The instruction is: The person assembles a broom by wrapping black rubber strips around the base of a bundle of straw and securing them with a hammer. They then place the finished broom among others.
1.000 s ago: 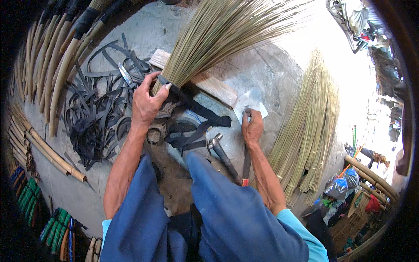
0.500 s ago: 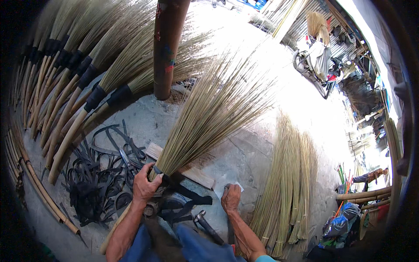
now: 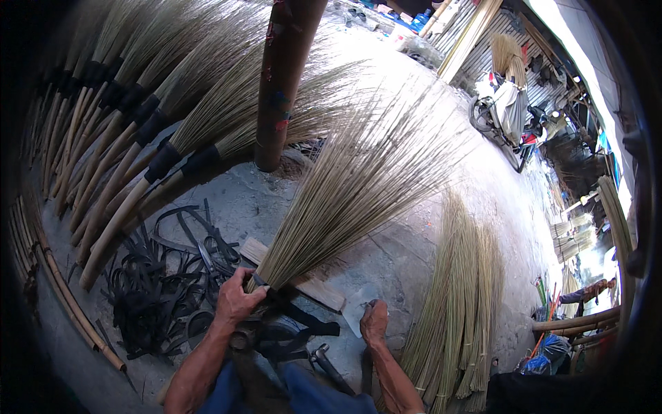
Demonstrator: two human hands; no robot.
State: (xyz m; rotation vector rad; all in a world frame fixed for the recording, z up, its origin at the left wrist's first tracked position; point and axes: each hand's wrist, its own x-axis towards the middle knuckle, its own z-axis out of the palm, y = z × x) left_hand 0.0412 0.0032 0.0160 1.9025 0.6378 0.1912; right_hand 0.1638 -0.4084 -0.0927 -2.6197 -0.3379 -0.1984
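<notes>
The broom straw (image 3: 331, 207) reads to me as greenish tan, paling toward its tips, against matt black rubber strip (image 3: 303, 316) at its base. I see yellow-green on the straw bundles (image 3: 448, 297) at the right, solid blue trousers (image 3: 321, 393), and a pale beige wooden block (image 3: 323, 293). The brown post (image 3: 283, 90) carries red and blue flecks; the concrete floor (image 3: 392, 259) is mottled grey.

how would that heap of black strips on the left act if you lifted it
The black strips look floppy, judging by their loose loops and curls. They would probably rise as a snagged clump, being so tangled. Spread out, they seem unlikely to roll.
</notes>
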